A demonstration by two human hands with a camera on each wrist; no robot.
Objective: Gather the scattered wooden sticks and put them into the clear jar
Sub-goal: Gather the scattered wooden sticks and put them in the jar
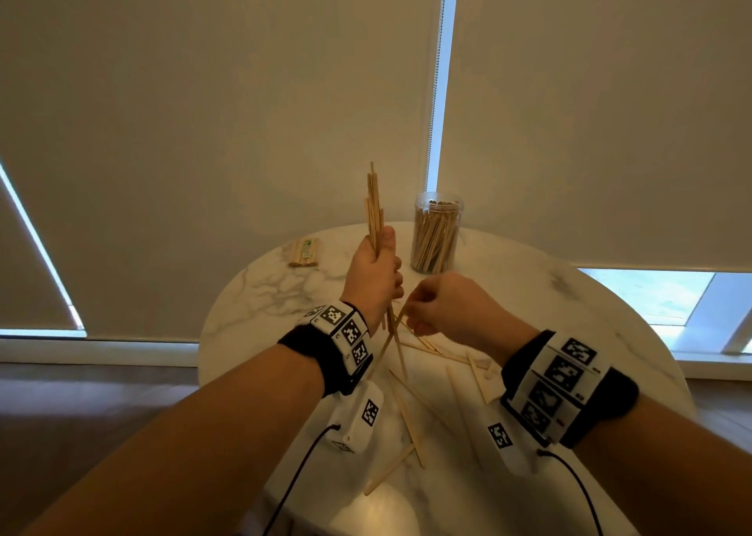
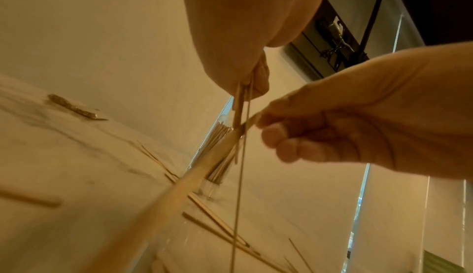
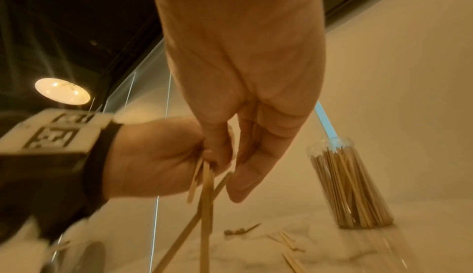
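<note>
your left hand point(image 1: 372, 279) gripped an upright bundle of thin pale wooden sticks point(image 1: 374, 205); your right hand point(image 1: 443, 305) pinched one stick point(image 2: 204, 160) beside the stick-filled clear plastic jar point(image 1: 435, 234).

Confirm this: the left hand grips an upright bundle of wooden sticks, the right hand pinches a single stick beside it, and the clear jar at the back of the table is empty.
Not quite. The clear jar is not empty: the head view shows it packed with sticks, as does the right wrist view. The rest holds: the left hand grips the upright bundle of wooden sticks, and the right hand pinches a single stick beside it.
</note>
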